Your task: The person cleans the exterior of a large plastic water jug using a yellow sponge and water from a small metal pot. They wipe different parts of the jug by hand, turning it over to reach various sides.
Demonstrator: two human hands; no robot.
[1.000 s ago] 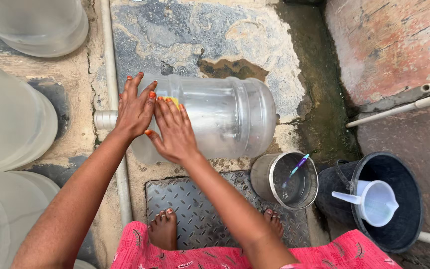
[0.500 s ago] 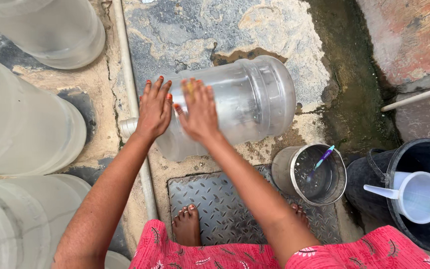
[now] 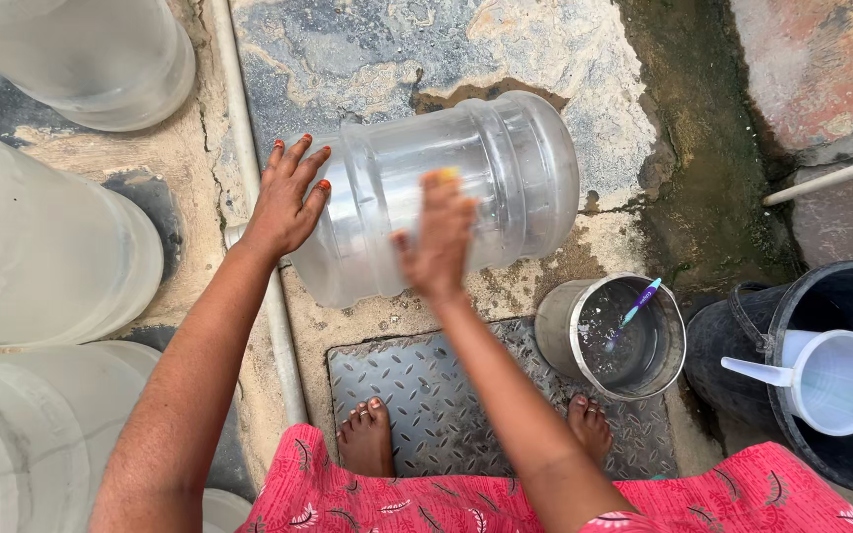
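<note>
A large clear plastic water jug (image 3: 505, 178) lies on its side on the stone ground in front of me. My left hand (image 3: 286, 202) rests flat on its shoulder end, fingers spread. Over the jug's middle, my right hand (image 3: 438, 242) is blurred with motion; something small and yellow shows at its fingertips, and I cannot make out what it is. My bare feet (image 3: 367, 439) stand on a metal chequer plate (image 3: 466, 395) just below the jug.
Several big clear jugs (image 3: 41, 257) stand at the left. A white pipe (image 3: 249, 178) runs along the ground beside them. A steel pot (image 3: 612, 336) holding a purple toothbrush sits right of the plate; a black bucket (image 3: 742, 345) with a white measuring jug (image 3: 826, 380) is further right.
My right hand has slid right along the jug, away from the left hand. The view has shifted, so everything sits a little further right.
</note>
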